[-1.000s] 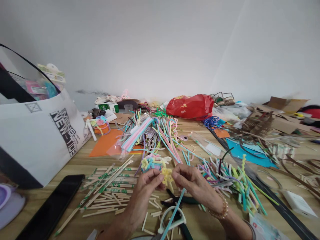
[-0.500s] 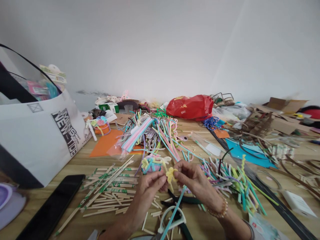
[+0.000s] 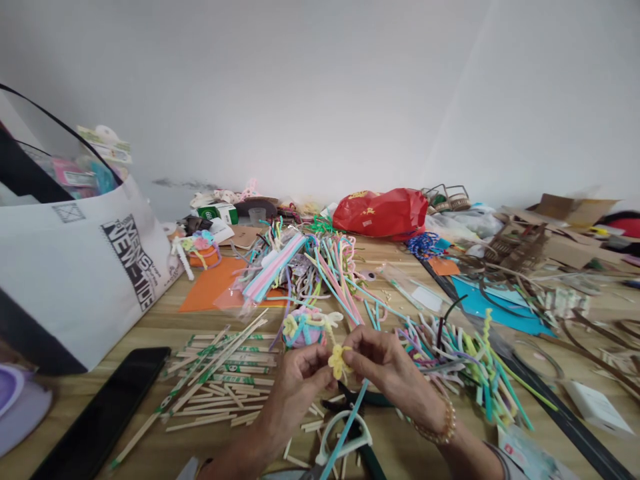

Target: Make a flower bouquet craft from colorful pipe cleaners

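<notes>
Both hands meet low in the middle of the view over a wooden table (image 3: 155, 320). My left hand (image 3: 295, 383) and my right hand (image 3: 387, 370) pinch a small yellow pipe-cleaner flower (image 3: 339, 360) between their fingertips. A light blue pipe-cleaner stem (image 3: 350, 417) hangs down from under the right hand. Just behind the flower lies a small multicoloured pipe-cleaner bundle (image 3: 305, 327). Black pliers (image 3: 360, 400) lie on the table under the hands.
Loose pipe cleaners (image 3: 320, 267) pile up ahead and to the right. Wooden sticks (image 3: 220, 380) lie scattered at left beside a black phone (image 3: 105, 417). A white tote bag (image 3: 75, 267) stands far left, a red plastic bag (image 3: 380, 212) at the back, cardboard scraps (image 3: 550, 247) right.
The hands have shifted slightly while working the yellow flower; it sits a little lower and more centred between the fingertips than a second ago.
</notes>
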The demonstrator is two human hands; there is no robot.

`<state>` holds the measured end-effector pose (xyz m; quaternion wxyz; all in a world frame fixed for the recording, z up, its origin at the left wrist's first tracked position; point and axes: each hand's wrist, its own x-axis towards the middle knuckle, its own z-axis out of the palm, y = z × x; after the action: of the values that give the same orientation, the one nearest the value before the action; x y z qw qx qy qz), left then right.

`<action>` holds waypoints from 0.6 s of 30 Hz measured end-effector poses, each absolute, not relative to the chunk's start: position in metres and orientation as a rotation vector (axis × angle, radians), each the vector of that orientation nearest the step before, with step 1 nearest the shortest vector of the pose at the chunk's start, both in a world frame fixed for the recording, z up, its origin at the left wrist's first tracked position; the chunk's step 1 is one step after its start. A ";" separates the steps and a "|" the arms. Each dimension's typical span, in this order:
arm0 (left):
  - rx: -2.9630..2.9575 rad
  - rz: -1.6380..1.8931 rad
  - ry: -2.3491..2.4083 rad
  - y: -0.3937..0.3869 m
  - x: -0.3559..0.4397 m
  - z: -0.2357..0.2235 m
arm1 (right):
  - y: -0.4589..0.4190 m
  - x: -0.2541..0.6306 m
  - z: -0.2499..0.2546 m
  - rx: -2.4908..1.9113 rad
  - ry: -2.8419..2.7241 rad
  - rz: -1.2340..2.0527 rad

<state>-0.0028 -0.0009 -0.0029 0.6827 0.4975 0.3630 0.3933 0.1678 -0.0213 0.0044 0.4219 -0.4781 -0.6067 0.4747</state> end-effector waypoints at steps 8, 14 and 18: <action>1.187 0.874 0.823 0.001 -0.002 -0.006 | -0.020 0.171 0.011 -1.162 -1.622 1.196; 1.337 0.843 0.800 0.002 -0.005 -0.009 | -0.024 0.168 0.013 -1.176 -1.611 1.184; 1.471 0.895 0.807 -0.001 -0.004 -0.008 | -0.028 0.165 0.013 -1.239 -1.633 1.125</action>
<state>-0.0042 -0.0006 -0.0083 0.5808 0.6297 0.3456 0.3829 0.1650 -0.0276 0.0128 0.3909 -0.4876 -0.6430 0.4428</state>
